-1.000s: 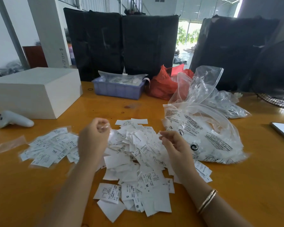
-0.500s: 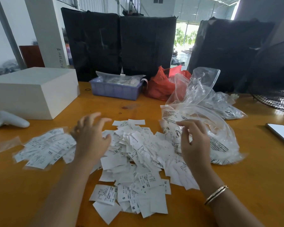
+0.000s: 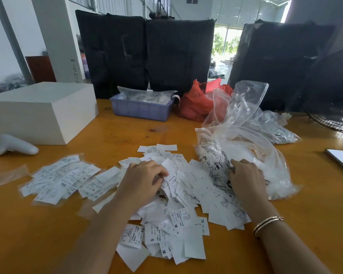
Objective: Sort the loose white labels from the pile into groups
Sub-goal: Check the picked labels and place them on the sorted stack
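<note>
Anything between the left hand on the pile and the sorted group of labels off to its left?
Nothing visible: the left hand rests on the loose white paper label pile, and only bare orange wooden table and stray labels lie toward the spread-out group of white labels.

Both hands low, left grip [image 3: 145, 180] curled, right grip [image 3: 246, 178] spread.

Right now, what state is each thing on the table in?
Central pile of loose white paper labels: heaped, unsorted.
Left group of white labels: spread flat, apart from the pile.
Left hand: fingers curled, resting on the pile.
Right hand: fingers on the clear plastic bag.
Clear plastic bag: open, crumpled.
Blue plastic tray: filled.
</note>
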### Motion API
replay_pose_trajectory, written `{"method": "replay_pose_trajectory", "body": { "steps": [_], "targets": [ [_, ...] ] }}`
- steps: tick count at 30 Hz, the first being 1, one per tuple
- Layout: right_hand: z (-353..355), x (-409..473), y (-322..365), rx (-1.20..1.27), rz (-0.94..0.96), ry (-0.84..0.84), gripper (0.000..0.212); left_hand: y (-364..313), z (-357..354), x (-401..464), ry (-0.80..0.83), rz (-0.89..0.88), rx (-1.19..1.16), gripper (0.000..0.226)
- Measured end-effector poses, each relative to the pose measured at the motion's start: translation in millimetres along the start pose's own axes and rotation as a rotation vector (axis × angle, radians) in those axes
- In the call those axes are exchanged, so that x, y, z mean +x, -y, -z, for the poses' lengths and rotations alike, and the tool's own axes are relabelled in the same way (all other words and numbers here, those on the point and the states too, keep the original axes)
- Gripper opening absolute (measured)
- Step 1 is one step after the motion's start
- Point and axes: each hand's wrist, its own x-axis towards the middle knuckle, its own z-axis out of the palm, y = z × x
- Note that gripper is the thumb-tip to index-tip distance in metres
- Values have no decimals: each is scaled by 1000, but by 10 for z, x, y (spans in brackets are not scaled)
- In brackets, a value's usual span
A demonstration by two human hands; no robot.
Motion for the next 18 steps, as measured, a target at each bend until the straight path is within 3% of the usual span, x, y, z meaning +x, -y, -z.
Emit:
{"method": "replay_pose_trajectory", "body": {
  "steps": [8,15,18],
  "targets": [
    [-35,45,47,-29,0,13,22,-9,-33,-14,-10,1,-30,19],
    [-46,37,20,270,-58,-184,15,-28,-24,-9,-10,2,-40,19],
    [-46,43,9,367,-65,-177,15,-28,-20,-11,-15,3,-49,19]
  ]
}}
